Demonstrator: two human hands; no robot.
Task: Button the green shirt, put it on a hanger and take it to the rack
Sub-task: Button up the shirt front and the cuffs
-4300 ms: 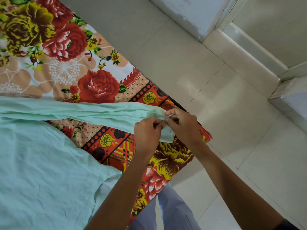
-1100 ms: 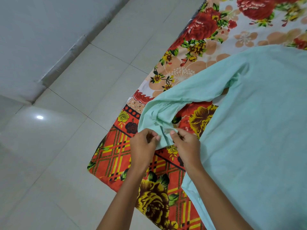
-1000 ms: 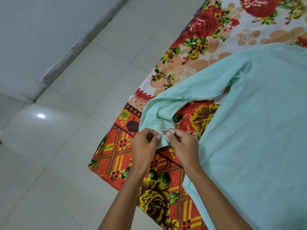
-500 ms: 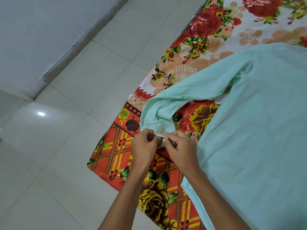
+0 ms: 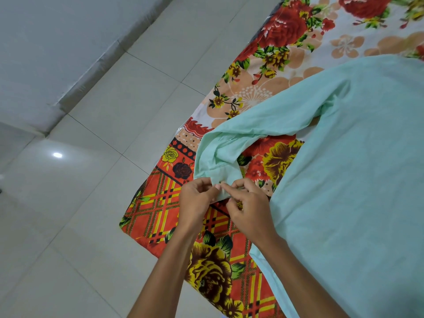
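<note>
Pale glossy floor tiles [image 5: 96, 226] are spreading out to my left and a red-orange floral printed sheet [image 5: 206, 260] is lying under everything, with nothing sitting between my hands and the cloth. The mint-green cotton shirt [image 5: 355, 180] is lying flat on that sheet to my right, its sleeve [image 5: 263, 120] bending back toward me so the cuff [image 5: 222, 177] is ending right at my fingertips. My left hand [image 5: 197, 200] and right hand [image 5: 247, 207] are both pinching the cuff edge, fingers closed tight on the fabric and nearly touching each other.
</note>
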